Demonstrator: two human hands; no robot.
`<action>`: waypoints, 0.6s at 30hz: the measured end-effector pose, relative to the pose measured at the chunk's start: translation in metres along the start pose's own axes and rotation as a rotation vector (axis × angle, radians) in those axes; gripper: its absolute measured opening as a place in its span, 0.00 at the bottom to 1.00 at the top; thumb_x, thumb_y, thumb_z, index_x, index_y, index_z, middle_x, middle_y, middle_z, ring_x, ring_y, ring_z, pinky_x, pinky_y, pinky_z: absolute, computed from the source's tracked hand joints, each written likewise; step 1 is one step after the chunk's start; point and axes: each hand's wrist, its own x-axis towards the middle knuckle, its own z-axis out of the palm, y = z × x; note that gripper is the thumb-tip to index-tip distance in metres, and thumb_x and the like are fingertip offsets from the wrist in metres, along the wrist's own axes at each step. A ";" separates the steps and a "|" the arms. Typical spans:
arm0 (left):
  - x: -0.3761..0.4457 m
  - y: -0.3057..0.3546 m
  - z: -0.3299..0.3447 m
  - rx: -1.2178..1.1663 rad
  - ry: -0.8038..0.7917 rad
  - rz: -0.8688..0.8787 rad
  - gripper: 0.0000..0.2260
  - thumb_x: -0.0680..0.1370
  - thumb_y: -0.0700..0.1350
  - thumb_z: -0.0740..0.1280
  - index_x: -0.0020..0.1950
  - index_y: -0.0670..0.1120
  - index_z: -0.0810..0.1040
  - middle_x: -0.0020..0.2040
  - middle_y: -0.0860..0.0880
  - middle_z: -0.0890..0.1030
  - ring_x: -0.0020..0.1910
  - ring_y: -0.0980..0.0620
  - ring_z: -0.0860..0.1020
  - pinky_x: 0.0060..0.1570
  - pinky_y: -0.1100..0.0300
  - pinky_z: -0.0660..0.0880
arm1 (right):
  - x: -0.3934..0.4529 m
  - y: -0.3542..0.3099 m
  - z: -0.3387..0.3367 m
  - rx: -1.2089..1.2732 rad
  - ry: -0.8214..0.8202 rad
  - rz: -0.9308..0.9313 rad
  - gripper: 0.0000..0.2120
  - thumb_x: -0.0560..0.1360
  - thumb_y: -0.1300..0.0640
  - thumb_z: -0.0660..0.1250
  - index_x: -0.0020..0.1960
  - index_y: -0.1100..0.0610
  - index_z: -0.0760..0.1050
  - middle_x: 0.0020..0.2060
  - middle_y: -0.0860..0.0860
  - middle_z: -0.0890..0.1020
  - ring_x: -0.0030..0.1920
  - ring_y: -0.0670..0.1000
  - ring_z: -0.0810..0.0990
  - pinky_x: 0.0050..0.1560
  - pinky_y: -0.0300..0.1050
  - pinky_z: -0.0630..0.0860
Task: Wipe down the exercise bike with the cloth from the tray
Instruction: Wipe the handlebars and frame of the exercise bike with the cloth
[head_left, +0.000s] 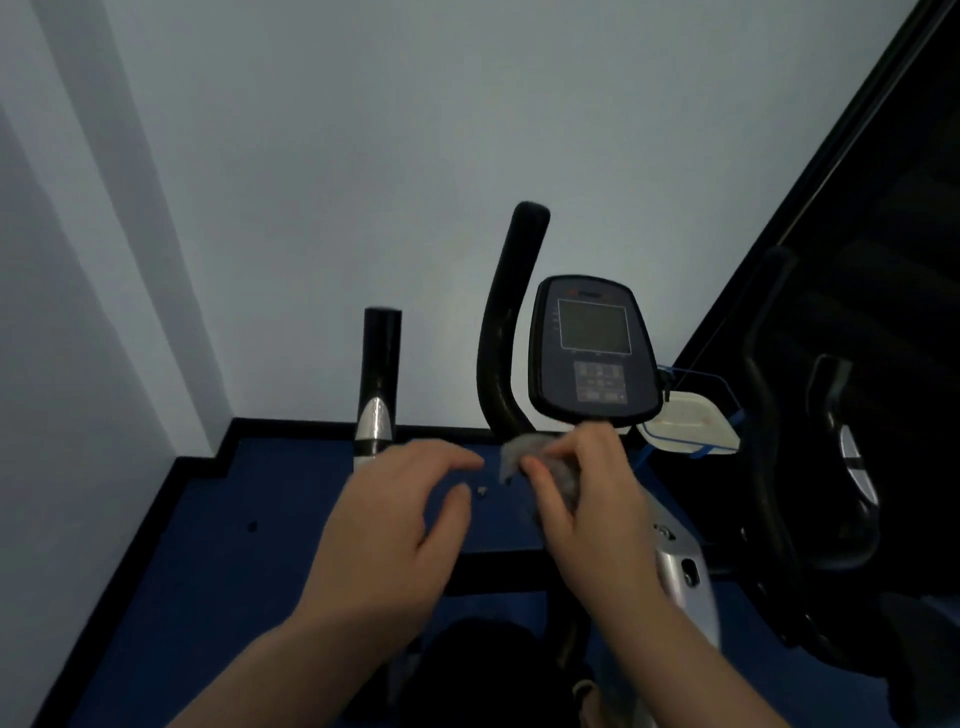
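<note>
Two hands (395, 514), one cloth (519, 452), one tray (691, 421)

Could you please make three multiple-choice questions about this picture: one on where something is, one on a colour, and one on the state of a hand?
1. Where is the white tray relative to the console?
A. to its left
B. to its right
C. on top of it

2. What colour is the floor?
A. blue
B. red
C. green

3. What is the right hand doing?
A. lying flat on the console
B. hanging with nothing in it
C. gripping the cloth

Answers:
1. B, the tray sits just past the console's right edge, lower down.
2. A, the floor under the bike is dark blue.
3. C, grey cloth shows between its curled fingers, while the left hand holds nothing.
</note>
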 end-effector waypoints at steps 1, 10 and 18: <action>0.012 -0.003 -0.007 -0.004 0.034 0.017 0.10 0.76 0.48 0.61 0.55 0.56 0.78 0.50 0.67 0.77 0.53 0.67 0.73 0.50 0.73 0.67 | -0.003 0.002 -0.001 0.003 -0.002 -0.001 0.10 0.74 0.55 0.69 0.43 0.50 0.67 0.40 0.43 0.69 0.39 0.42 0.70 0.37 0.35 0.68; 0.085 -0.029 -0.027 0.124 0.041 0.187 0.08 0.77 0.39 0.64 0.53 0.47 0.80 0.48 0.57 0.79 0.48 0.61 0.74 0.51 0.65 0.68 | 0.072 -0.028 0.032 0.040 -0.004 -0.008 0.08 0.77 0.56 0.66 0.44 0.55 0.67 0.42 0.47 0.70 0.39 0.42 0.70 0.36 0.32 0.67; 0.125 -0.045 -0.040 0.237 -0.077 0.348 0.09 0.75 0.42 0.64 0.51 0.47 0.81 0.50 0.53 0.82 0.52 0.53 0.77 0.58 0.60 0.67 | 0.072 -0.021 0.029 0.064 -0.065 0.004 0.08 0.75 0.58 0.67 0.44 0.53 0.67 0.42 0.46 0.70 0.42 0.40 0.72 0.40 0.30 0.69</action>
